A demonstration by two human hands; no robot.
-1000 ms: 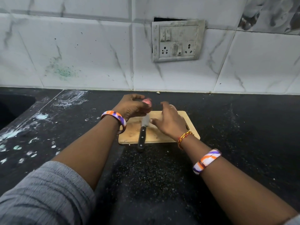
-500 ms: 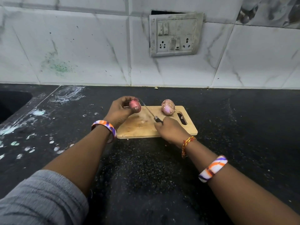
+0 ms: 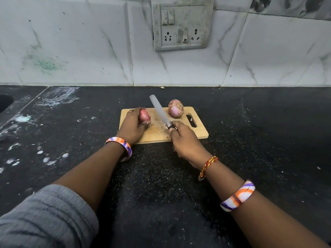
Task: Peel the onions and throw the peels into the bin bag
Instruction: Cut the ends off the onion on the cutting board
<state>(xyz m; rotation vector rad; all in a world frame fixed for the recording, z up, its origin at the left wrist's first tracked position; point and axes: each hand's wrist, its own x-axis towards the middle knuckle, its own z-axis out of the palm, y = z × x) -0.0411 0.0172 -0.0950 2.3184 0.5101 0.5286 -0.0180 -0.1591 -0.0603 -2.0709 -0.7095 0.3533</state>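
The left hand [image 3: 131, 127] has its grip curled round a red onion [image 3: 144, 116] at the left end of the wooden cutting board [image 3: 200, 130], just above centre of the frame. The right hand [image 3: 185, 142] has its grip clamped on the handle of a knife [image 3: 160, 111], whose blade slants up and to the left over the middle of the board, its tip reaching past the board's far edge. The blade stands between the held onion and a second onion [image 3: 176, 108], which rests against the board's far edge near the slotted handle hole on the right. This second onion is apart from both hands and still in its papery skin.

The board lies on a dark speckled desk [image 3: 268, 140], with a broad bare stretch to its right and in front of it toward the bottom of the frame. To the left the desk carries white smears and spots. Behind, the desk ends at a tiled wall [image 3: 80, 42] bearing a switch and socket plate [image 3: 182, 24] at upper centre.
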